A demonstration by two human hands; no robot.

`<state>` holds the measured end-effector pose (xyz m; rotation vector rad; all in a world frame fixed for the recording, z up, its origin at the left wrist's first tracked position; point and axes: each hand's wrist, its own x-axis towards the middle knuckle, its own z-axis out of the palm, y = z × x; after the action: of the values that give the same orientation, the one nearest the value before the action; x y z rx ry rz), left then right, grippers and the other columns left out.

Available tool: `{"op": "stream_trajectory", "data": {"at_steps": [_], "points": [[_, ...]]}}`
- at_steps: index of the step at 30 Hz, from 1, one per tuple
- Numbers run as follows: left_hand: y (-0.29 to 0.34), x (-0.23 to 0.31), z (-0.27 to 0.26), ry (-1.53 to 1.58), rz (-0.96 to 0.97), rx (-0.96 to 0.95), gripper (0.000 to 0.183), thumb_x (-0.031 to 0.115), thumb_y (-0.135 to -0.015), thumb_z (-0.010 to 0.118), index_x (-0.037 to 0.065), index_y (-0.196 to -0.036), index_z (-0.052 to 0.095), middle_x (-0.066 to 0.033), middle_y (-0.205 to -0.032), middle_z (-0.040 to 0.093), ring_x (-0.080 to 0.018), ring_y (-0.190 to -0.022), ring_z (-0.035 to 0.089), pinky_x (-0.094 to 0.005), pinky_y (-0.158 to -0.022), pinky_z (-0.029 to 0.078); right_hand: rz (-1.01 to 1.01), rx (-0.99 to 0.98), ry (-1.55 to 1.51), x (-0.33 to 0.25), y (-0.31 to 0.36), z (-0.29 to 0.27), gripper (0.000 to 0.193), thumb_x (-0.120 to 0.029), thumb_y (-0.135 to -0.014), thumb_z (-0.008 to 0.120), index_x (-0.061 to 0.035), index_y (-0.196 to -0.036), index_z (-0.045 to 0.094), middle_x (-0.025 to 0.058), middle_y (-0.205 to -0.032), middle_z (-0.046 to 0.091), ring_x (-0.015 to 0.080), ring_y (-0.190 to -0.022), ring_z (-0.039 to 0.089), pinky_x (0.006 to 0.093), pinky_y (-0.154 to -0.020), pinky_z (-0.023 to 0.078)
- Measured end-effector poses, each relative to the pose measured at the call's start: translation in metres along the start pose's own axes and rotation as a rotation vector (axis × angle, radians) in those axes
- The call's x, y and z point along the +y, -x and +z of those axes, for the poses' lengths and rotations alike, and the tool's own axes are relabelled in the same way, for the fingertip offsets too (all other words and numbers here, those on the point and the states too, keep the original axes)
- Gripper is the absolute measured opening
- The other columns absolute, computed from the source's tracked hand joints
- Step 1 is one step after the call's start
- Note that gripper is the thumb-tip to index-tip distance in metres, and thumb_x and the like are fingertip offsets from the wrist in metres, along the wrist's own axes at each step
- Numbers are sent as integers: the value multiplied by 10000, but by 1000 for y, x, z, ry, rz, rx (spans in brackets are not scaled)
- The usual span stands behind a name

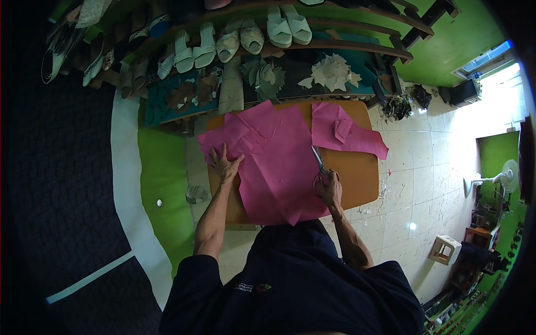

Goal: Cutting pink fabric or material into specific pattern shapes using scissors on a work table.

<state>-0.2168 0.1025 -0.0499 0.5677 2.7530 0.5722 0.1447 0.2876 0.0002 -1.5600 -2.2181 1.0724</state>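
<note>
A large sheet of pink material (279, 173) lies over most of the orange-brown table (357, 178), its near edge hanging by my waist. My left hand (224, 166) rests flat on the sheet's left part, fingers spread. In my right hand (330, 190) is a pair of scissors (319, 159), gripped by the handles, the blades pointing away from me along the sheet's right edge. Beyond the blade tips, a separate-looking pink piece (329, 125) lies at the table's far right, with a small folded scrap (343, 129) on it. Whether the two pink pieces still join near the blades, I cannot tell.
Behind the table, a rack holds pairs of sandals (204, 47), with cream scraps (334, 72) and green scraps (265, 78) on a lower shelf. Offcuts litter the tiled floor (407, 184) at the right. Farther right are a white stool (445, 249) and a fan (508, 176).
</note>
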Motion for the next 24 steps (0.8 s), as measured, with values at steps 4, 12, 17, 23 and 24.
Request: {"op": "stream_trajectory", "data": {"at_steps": [4,12,17,23,24], "points": [[-1,0,2,-5,18,-2,1016,680,-661,794,301,-1523,412,-259,-1624,138,-524,-1479,115,-709,-1140,140,-28,-14,17,-18,16,-20,484,-227,-798,751,-46,-1195,541,191,-1081,665,423,-890,672,488,-787,520],[5,21,-10,97,42,-123,1033,613,-662,815,258,-1536,394,-256,-1639,84,-503,-1500,44,-722,-1143,94,-45,-54,-112,-77,58,-80,323,-108,-806,701,-48,-1076,534,164,-965,679,416,-928,668,467,-779,509],[20,46,-12,-43,65,-7,1064,503,-677,846,295,-1571,307,-200,-1659,45,-442,-1524,13,-751,-1129,87,-32,-19,-139,-63,63,-73,328,-117,-804,705,-45,-1077,538,172,-972,673,423,-929,666,459,-796,511],[20,54,-12,-84,484,-36,1072,425,-694,849,366,-1577,243,-81,-1674,38,-358,-1540,23,-782,-1121,125,-64,-50,-125,-63,62,-71,327,-127,-810,703,-38,-1079,541,175,-926,656,426,-908,663,447,-780,513],[17,57,-12,-123,504,-77,1053,407,-703,843,359,-1574,254,-77,-1673,47,-362,-1539,30,-784,-1115,151,-83,-54,-129,-65,62,-70,323,-131,-811,700,-32,-1073,539,173,-901,651,424,-897,662,443,-769,514]]}}
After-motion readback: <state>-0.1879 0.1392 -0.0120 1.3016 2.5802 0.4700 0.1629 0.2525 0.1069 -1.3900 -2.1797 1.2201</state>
